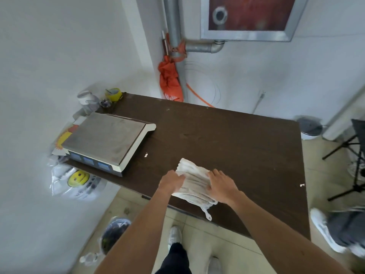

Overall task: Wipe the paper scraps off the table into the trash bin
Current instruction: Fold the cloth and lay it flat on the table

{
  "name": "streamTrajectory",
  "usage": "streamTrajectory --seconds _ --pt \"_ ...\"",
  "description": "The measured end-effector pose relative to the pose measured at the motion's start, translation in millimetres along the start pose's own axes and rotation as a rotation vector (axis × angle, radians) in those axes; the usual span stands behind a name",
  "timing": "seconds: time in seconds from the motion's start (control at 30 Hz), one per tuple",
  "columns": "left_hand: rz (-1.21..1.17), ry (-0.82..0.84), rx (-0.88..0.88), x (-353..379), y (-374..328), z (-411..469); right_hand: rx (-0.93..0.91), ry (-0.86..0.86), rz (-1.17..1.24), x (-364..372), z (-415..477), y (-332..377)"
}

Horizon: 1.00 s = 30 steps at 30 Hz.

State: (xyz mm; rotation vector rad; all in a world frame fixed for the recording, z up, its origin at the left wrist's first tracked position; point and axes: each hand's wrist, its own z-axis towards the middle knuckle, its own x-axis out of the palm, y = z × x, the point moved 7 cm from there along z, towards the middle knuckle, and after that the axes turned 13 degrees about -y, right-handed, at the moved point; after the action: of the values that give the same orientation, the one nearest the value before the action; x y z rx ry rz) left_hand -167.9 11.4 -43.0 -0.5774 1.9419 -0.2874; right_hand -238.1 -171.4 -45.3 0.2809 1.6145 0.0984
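A folded white cloth (194,182) lies on the dark brown table (227,139) near its front edge. My left hand (171,181) grips the cloth's left side with curled fingers. My right hand (222,184) presses flat on its right side. One small paper scrap (146,155) lies on the table left of the cloth, beside the scale. Another paper scrap (302,185) sits at the table's right edge. A trash bin (113,234) lined with a clear bag stands on the floor, below and left of the table's front edge.
A weighing scale (107,139) fills the table's left part. Jars and a yellow tape roll (113,93) stand at the back left corner. A smiley plastic bag (78,180) hangs at the left. Another person's shoe (325,230) and a black stand (355,165) are at the right.
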Motion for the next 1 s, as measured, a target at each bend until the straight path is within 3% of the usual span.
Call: streamTrajectory --seconds 0.1,0.2,0.33,0.6,0.8,1.0 --pt "0.28 -0.056 0.029 2 8 7 0.023 -0.01 -0.026 6 6 -1" --pt "0.359 0.048 -0.029 15 21 20 0.062 -0.041 -0.037 7 19 -2" --pt "0.136 0.287 -0.112 31 27 45 0.13 0.028 0.046 17 40 2" --pt "-0.146 0.365 -0.118 18 10 98 0.356 0.139 0.086 37 84 1" --pt "-0.291 0.435 -0.105 11 -8 147 0.763 0.101 0.31 41 103 -17" --pt "-0.518 0.513 -0.161 1 -32 182 0.845 -0.053 0.544 22 127 -24"
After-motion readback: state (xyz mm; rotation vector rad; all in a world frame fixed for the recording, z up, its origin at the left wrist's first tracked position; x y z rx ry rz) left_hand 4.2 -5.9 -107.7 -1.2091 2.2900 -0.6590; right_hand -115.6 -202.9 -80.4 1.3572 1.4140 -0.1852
